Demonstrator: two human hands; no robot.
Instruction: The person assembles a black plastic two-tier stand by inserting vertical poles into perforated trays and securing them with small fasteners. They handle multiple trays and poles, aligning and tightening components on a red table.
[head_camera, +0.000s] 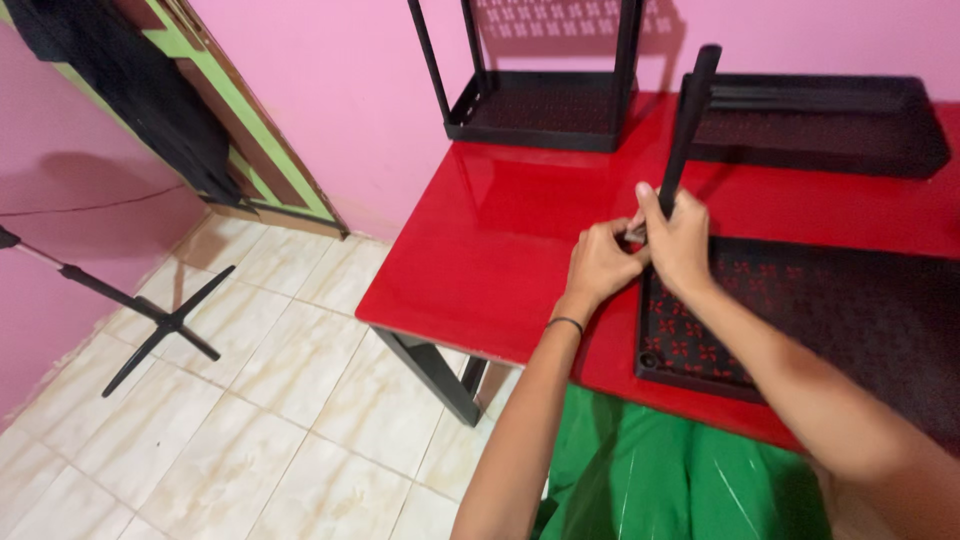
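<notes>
pole (687, 125) base hidden by fingers (655, 215) — tray (860, 320) cut off right

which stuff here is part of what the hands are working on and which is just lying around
In use:
- black pole, gripped by right hand
- left hand, at the pole's lower end
- perforated tray under the hands

Lying about:
- second tray at the back of the red table
- part-built rack by the wall
- stand on the floor
</notes>
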